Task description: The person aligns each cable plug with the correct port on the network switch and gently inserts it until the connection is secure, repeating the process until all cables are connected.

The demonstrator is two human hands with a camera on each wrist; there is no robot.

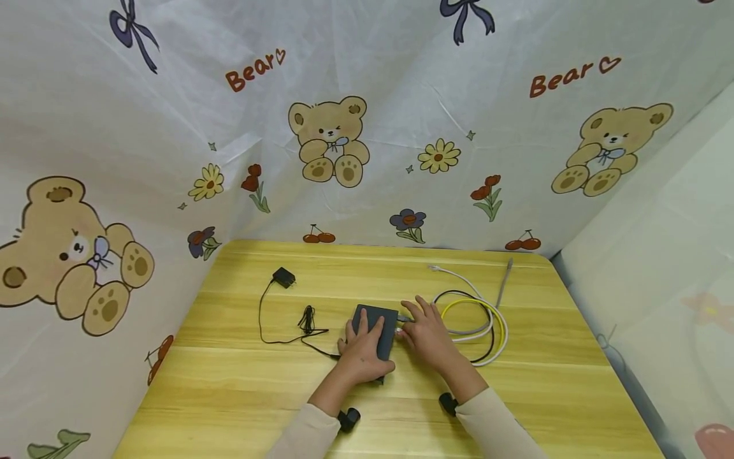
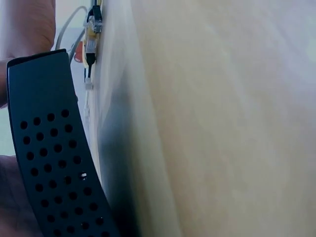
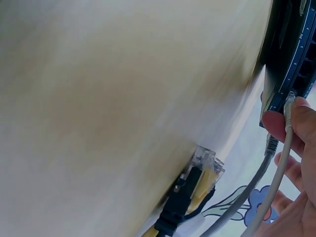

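Observation:
A dark network switch lies on the table, its perforated side close up in the left wrist view. My left hand rests on its top with spread fingers, the thumb reaching past the right edge. At the switch's row of ports, my right hand pinches a white network cable just behind its plug, whose tip is at a port. How far in it sits, I cannot tell. Beside it a grey cable runs to the same side of the switch.
Right of the switch lie looped yellow, black and white cables. Their loose yellow and black plugs show near the right hand. A grey cable end points to the back. Leftward, a black power adapter has its cord running to the switch.

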